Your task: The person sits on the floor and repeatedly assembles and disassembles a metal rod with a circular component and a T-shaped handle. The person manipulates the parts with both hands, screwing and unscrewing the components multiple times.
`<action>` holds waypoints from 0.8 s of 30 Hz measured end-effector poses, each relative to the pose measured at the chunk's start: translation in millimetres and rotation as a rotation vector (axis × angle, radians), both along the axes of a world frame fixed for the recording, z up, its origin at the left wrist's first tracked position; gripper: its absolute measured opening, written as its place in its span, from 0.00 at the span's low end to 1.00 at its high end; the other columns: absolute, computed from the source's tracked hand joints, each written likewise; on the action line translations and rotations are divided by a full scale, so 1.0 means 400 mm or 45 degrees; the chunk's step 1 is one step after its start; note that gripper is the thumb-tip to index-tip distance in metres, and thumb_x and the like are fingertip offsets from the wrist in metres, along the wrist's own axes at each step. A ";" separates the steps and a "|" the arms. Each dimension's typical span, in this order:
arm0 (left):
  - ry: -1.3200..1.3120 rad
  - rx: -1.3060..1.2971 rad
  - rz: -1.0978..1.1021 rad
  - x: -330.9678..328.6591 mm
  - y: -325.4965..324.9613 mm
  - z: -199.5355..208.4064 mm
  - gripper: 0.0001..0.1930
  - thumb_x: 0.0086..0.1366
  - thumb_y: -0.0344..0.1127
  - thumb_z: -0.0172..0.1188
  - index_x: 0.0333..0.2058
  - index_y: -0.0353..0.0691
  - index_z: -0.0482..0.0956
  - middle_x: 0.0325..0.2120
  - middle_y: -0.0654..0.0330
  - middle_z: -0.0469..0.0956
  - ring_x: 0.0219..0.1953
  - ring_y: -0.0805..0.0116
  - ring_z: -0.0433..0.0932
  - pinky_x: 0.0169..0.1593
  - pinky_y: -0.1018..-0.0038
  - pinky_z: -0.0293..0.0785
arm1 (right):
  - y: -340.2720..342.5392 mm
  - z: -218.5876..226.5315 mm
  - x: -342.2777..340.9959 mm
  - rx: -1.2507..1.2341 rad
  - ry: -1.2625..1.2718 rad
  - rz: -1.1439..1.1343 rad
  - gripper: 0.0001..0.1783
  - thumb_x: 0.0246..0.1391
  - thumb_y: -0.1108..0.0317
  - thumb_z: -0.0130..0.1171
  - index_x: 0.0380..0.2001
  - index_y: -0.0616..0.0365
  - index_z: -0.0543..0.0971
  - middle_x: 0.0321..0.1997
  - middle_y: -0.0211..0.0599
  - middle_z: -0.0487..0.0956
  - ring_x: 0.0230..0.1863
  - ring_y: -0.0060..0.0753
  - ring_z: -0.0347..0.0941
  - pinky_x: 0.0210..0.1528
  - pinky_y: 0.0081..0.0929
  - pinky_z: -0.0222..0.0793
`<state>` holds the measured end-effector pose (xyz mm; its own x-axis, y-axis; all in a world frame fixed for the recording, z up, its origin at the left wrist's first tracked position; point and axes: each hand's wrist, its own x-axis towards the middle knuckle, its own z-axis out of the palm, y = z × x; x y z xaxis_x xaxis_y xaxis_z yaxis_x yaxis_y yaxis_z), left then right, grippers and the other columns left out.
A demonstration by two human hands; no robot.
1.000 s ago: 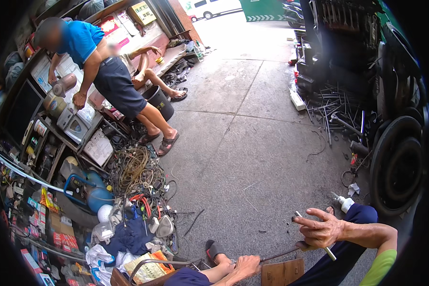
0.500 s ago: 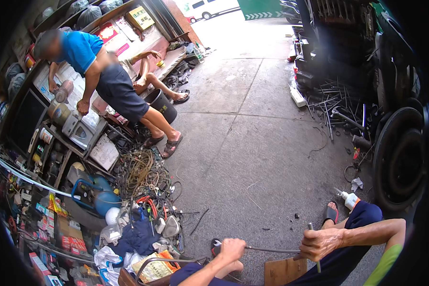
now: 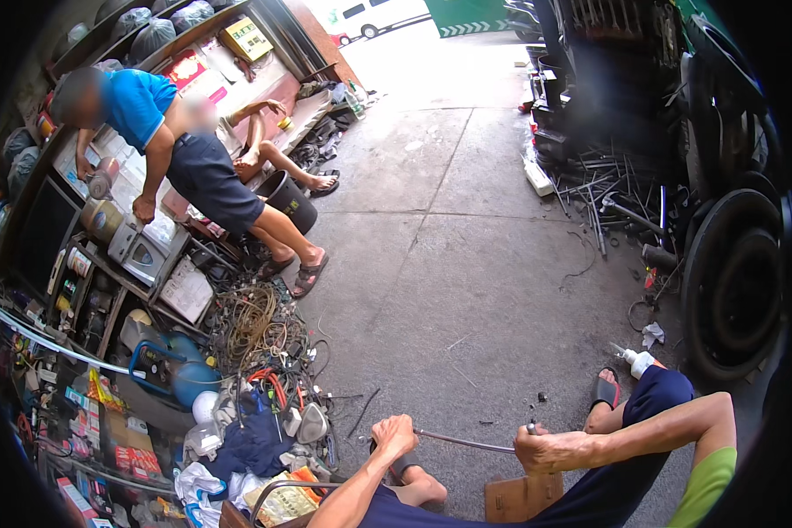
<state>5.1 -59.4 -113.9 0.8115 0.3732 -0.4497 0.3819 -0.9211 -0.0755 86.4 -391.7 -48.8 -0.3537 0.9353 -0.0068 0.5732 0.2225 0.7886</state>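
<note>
A thin dark cable or hose (image 3: 466, 442) stretches between my two hands above my lap. My left hand (image 3: 394, 433) is closed around its left end. My right hand (image 3: 547, 449) is closed in a fist at the other end, gripping a metal rod (image 3: 531, 428) whose tip pokes out above the fingers. How the rod and the cable meet is hidden inside the fist. Below my right hand, near my legs, lies a brown wooden board (image 3: 521, 499).
A white bottle (image 3: 641, 362) stands by my right knee. To the left spreads a heap of wires (image 3: 255, 326) and cloth. A person in a blue shirt (image 3: 136, 106) bends over a cluttered bench; another sits behind. Metal rods (image 3: 603, 198) and a large wheel (image 3: 735, 277) are at right.
Both hands have shifted left and slightly up with the cable. The rod in my right hand has turned, so only a short tip shows now. My view has moved slightly.
</note>
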 end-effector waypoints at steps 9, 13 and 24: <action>-0.361 0.024 -0.029 0.011 -0.017 0.012 0.08 0.45 0.32 0.58 0.24 0.35 0.82 0.25 0.42 0.81 0.31 0.43 0.82 0.36 0.54 0.75 | 0.019 0.030 0.048 0.067 0.423 0.139 0.09 0.43 0.67 0.57 0.19 0.59 0.70 0.18 0.26 0.65 0.23 0.24 0.62 0.33 0.25 0.59; -0.456 0.008 0.018 0.024 -0.020 0.021 0.08 0.45 0.30 0.57 0.24 0.32 0.81 0.25 0.41 0.80 0.30 0.42 0.82 0.35 0.52 0.75 | 0.011 0.045 0.085 0.180 0.153 0.108 0.08 0.43 0.65 0.58 0.20 0.55 0.71 0.21 0.26 0.66 0.25 0.25 0.64 0.41 0.28 0.63; 0.113 -0.362 0.128 0.014 -0.031 0.024 0.22 0.56 0.52 0.63 0.36 0.34 0.81 0.39 0.42 0.80 0.46 0.44 0.78 0.47 0.54 0.72 | -0.020 0.110 0.131 0.193 1.021 -0.352 0.36 0.44 0.49 0.69 0.55 0.47 0.71 0.62 0.41 0.67 0.69 0.38 0.56 0.74 0.58 0.37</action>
<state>10.5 -71.9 -104.1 0.7297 0.2989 -0.6150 0.4756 -0.8681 0.1424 138.8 -399.6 -4.7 0.0423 0.9592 0.2795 0.9878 -0.0821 0.1322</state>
